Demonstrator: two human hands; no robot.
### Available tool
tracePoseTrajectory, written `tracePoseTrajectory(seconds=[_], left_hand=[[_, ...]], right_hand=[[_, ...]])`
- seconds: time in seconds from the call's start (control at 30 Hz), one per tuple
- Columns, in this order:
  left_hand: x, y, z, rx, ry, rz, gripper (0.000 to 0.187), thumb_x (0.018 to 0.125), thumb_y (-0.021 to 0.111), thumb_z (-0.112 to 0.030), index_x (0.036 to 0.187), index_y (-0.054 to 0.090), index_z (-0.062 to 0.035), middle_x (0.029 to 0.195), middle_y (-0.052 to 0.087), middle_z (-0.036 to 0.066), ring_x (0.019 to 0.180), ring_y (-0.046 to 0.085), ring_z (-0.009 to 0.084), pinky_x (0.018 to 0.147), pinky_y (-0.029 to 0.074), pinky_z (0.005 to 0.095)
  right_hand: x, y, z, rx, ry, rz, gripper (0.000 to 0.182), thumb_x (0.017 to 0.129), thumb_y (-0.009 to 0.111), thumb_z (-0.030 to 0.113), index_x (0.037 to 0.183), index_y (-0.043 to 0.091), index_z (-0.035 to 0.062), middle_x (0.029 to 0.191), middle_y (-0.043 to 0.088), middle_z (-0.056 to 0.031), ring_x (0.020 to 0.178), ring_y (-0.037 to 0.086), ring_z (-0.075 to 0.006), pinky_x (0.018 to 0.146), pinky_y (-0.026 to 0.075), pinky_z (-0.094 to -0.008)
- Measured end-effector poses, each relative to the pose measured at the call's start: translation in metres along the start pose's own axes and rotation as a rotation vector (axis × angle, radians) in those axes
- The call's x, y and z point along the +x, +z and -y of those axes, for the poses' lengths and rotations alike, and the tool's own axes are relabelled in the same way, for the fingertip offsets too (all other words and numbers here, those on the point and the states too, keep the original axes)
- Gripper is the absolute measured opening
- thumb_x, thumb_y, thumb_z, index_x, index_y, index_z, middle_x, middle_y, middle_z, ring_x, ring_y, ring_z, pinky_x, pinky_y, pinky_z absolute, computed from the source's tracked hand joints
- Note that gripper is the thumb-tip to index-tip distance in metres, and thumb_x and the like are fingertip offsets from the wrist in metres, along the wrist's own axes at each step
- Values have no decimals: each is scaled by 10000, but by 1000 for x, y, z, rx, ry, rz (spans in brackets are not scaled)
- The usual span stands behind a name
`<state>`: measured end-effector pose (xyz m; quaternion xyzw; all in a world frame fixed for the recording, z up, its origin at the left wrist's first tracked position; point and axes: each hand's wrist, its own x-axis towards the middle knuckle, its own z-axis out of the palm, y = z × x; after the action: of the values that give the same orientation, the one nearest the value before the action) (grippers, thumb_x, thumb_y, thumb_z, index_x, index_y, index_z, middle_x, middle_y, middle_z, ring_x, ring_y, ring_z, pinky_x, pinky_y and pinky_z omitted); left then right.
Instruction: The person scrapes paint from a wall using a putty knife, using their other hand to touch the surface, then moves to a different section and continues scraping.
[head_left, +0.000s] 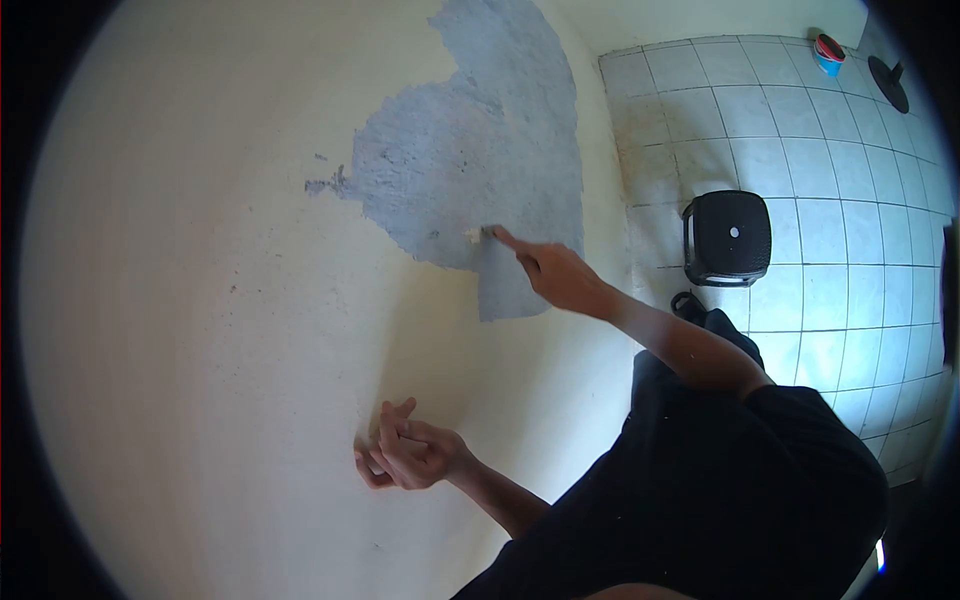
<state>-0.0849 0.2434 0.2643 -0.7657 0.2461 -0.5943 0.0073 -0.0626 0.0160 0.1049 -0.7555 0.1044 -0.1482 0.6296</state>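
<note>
A cream wall [250, 370] fills the left and middle of the view, with a rough grey-blue patch [450, 150] where the surface differs. Near the lower edge of that patch, my right hand [560, 275] is closed around a small scraper-like tool [488, 231], mostly hidden by the fingers. The tool's dark end meets the wall beside a small pale spot [473, 235]. Lower down, my left hand [410, 450] is at the cream part of the wall, fingers bent and apart, holding nothing.
A black stool [732, 235] stands on the pale tiled floor [820, 235] at the right. Near the far wall are a red and blue container [828, 56] and a dark round base [888, 84]. A dark shoe [687, 305] shows below the stool.
</note>
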Motion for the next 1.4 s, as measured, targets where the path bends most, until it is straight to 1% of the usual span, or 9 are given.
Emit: tracePoseTrajectory(seconds=[0.1,0.2,0.3,0.4,0.5,0.6,0.9,1.2,1.4], left_hand=[[-2,-1,0,-22,-26,28,189,1069,550,-106,1049,738,-122,664,703,-138,742,619,49,1131,356,414],[-3,-2,4,-18,1,22,196,1065,546,-96,1053,740,-120,665,705,-138,744,620,47,1129,358,405],[-3,-1,1,-4,-15,14,203,1064,542,-95,1056,743,-124,666,706,-136,743,620,47,1128,361,401],[-4,-3,-1,-15,-32,28,205,1073,541,-109,1055,745,-129,665,707,-134,742,621,50,1126,364,401],[-4,-1,2,-35,2,-11,208,1082,539,-119,1054,745,-122,662,706,-133,737,620,52,1124,366,405],[-2,-1,-1,-17,0,-21,208,1084,539,-122,1051,744,-115,657,706,-132,730,621,53,1122,369,406],[-3,-1,2,-15,7,-13,192,1078,555,-114,1058,746,-108,680,715,-130,730,625,53,1119,372,405],[-9,-1,8,-63,-11,-27,242,995,528,-14,1051,746,-101,668,707,-127,714,617,51,1131,388,406],[-10,-2,9,-50,-8,-17,254,977,525,-8,1055,747,-105,652,696,-126,710,611,47,1135,387,409]], right_hand=[[3,-6,6,3,58,44,564,1074,505,84,1632,447,141,850,685,-300,745,683,-451,732,506,-552],[-17,10,2,-25,-18,31,558,1106,495,94,1653,433,189,781,660,-269,631,630,-375,682,489,-503],[0,5,-5,-30,-48,-25,556,1107,498,94,1653,433,181,785,662,-268,636,637,-370,692,490,-504],[5,-5,5,-38,33,34,557,1106,502,92,1651,435,182,781,652,-265,637,619,-375,702,492,-503],[-7,8,2,-63,-42,-11,557,1105,507,93,1651,437,181,768,635,-260,631,592,-370,704,494,-497],[-1,-5,5,-26,-17,42,562,1062,505,59,1621,447,93,817,682,-286,736,673,-456,738,514,-549],[-1,2,5,-30,25,49,544,1080,490,74,1622,452,103,831,687,-277,737,673,-445,744,512,-548],[-9,7,8,-42,30,65,540,1080,485,83,1618,472,124,826,683,-262,701,656,-422,735,513,-535],[-4,-2,12,-22,59,63,519,1092,474,99,1609,490,128,843,686,-257,734,666,-408,755,519,-522]])
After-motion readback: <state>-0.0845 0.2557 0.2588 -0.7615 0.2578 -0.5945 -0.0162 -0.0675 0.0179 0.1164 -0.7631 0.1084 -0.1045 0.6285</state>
